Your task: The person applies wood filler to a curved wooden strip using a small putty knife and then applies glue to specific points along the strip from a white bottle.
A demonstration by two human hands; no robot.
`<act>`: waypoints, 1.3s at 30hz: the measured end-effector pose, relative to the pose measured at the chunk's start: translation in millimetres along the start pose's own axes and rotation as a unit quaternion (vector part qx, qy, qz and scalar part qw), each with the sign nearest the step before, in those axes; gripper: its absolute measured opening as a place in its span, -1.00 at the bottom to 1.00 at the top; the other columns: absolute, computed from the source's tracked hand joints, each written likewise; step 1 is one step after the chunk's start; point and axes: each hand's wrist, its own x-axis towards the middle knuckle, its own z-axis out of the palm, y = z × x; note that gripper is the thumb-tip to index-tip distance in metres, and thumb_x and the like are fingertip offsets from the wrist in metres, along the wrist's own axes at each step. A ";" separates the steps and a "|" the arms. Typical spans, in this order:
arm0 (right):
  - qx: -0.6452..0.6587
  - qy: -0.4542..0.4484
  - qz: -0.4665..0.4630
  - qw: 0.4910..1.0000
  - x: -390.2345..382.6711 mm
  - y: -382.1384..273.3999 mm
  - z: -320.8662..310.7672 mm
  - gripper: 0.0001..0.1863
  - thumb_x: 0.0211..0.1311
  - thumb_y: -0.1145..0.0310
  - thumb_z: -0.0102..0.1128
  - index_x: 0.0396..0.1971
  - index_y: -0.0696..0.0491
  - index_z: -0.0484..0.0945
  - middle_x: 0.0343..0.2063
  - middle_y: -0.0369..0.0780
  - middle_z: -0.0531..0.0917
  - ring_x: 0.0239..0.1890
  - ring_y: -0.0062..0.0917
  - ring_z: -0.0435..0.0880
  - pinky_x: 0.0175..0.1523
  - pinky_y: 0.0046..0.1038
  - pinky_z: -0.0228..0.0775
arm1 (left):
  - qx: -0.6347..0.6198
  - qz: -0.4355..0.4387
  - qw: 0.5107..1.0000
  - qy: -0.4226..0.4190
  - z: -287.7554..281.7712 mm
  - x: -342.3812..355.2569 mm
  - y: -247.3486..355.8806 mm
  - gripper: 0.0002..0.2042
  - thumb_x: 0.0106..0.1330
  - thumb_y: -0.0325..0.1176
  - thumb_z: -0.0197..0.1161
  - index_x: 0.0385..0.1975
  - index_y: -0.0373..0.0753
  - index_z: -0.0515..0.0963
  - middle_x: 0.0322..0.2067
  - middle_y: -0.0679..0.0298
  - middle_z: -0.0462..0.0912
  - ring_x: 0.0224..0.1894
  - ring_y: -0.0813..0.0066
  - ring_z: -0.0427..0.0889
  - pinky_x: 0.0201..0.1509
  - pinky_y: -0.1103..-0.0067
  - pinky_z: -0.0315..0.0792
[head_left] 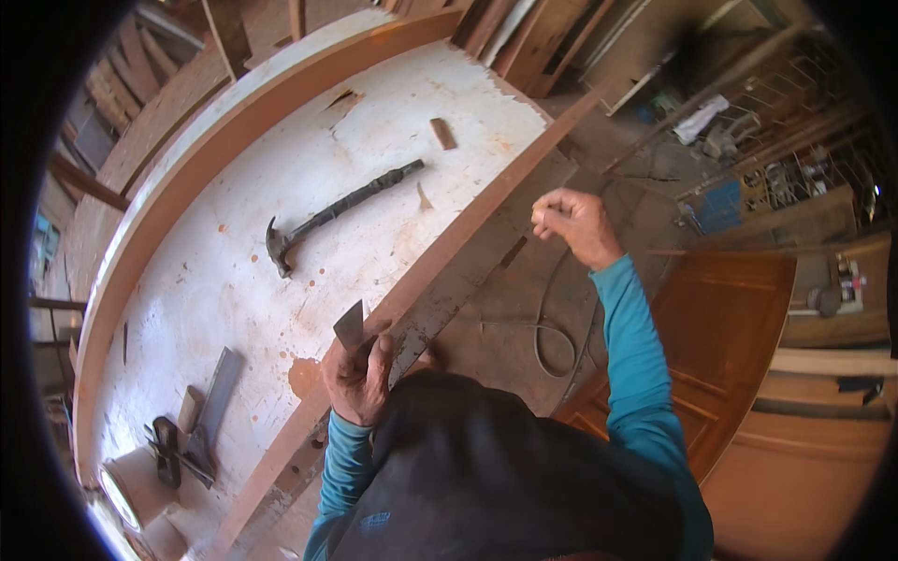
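Near the worktop's front edge my left hand (360,379) is closed round a putty knife (349,325), its flat grey blade pointing up and away. The hand is at a long wooden strip (440,257) that runs along this edge; I cannot tell whether it touches the strip. My right hand (582,226) is raised off to the right, beyond the strip, with its fingers pinched together. Something small and pale may be at its fingertips, too small to make out. A black-handled claw hammer (337,208) lies on the worn white worktop (374,266) ahead of my left hand.
A curved wooden rail (178,178) bounds the worktop's far left side. Near it lie a hand tool with a grey blade (223,388) and a round tin (131,488). A wood offcut (442,134) sits farther back. At right, a wooden door panel (716,337) and a hose (552,346).
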 end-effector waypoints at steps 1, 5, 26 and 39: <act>0.004 -0.006 -0.008 1.000 17.7 2.3 -4.4 -0.85 0.35 0.44 0.32 -0.21 0.23 0.68 -0.37 -0.23 0.73 -0.34 -0.59 0.74 -0.21 -0.52 0.64 | 0.026 0.019 0.999 0.002 4.7 7.2 -6.8 -0.83 0.50 -0.42 0.29 -0.03 -0.34 0.68 -0.35 0.44 0.63 -0.39 0.75 0.47 -0.29 0.70 0.32; -0.043 -0.040 0.010 0.998 70.9 -0.2 -6.7 -0.86 0.35 0.46 0.29 -0.22 0.23 0.68 -0.37 -0.25 0.72 -0.34 -0.61 0.73 -0.22 -0.54 0.62 | -0.001 -0.057 0.998 -0.029 21.6 24.4 -7.8 -0.81 0.51 -0.43 0.29 0.00 -0.34 0.67 -0.36 0.45 0.61 -0.39 0.75 0.47 -0.30 0.70 0.34; -0.177 -0.142 0.058 0.972 117.0 14.5 -12.0 -0.84 0.40 0.50 0.22 -0.16 0.26 0.69 -0.35 -0.27 0.72 -0.32 -0.65 0.69 -0.18 -0.57 0.58 | 0.214 0.056 0.975 -0.006 51.5 41.7 -13.1 -0.75 0.22 -0.66 0.35 -0.12 -0.28 0.70 -0.46 0.17 0.58 -0.53 0.43 0.55 -0.44 0.55 0.39; -0.122 -0.145 0.045 0.981 114.3 21.2 -13.7 -0.86 0.39 0.51 0.21 -0.19 0.25 0.67 -0.35 -0.27 0.70 -0.32 -0.64 0.68 -0.17 -0.57 0.57 | 0.243 0.041 0.969 -0.014 50.2 40.5 -9.8 -0.76 0.24 -0.64 0.36 -0.12 -0.28 0.72 -0.44 0.15 0.59 -0.49 0.37 0.58 -0.38 0.52 0.44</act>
